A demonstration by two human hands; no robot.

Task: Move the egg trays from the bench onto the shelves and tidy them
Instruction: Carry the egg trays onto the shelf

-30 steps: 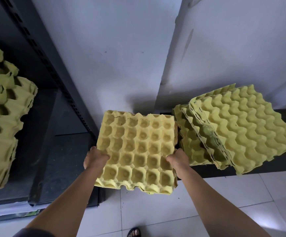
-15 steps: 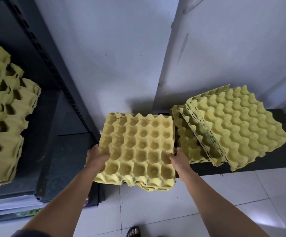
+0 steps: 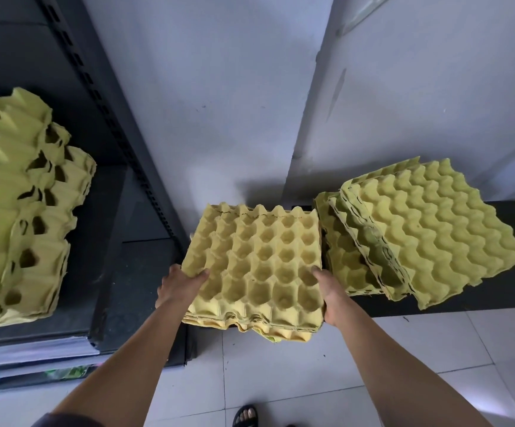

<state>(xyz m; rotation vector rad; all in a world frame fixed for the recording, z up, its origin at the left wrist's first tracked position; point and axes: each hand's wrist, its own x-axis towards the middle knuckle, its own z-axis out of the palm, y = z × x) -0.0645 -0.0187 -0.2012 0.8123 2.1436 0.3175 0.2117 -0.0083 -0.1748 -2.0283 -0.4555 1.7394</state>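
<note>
Head view. A small held stack of yellow moulded-pulp egg trays [image 3: 253, 266], cups facing up, sits at centre frame between the dark metal shelf unit [image 3: 102, 241] on the left and the low black bench [image 3: 496, 291] on the right. The left hand [image 3: 179, 285] grips the stack's left edge, with the thumb curled over the top tray and the fingers hidden beneath. The right hand [image 3: 330, 297] grips the right edge in the same manner, thumb lying in a cup and fingers out of sight below. The stack's near edge overhangs the white tiled floor [image 3: 281, 365]; whether its far edge touches the bench cannot be told.

On the bench, a tilted pile of yellow egg trays [image 3: 434, 235], bumps facing up, leans on a lower pile of yellow trays [image 3: 339, 260] just beside the held stack.

On the shelf, at the left margin, rests a tall uneven stack of yellow-green egg trays [image 3: 19, 211]. A slotted black upright post [image 3: 102, 103] runs diagonally along the pale wall [image 3: 219, 87]. A sandalled foot [image 3: 245, 416] appears at the bottom edge.
</note>
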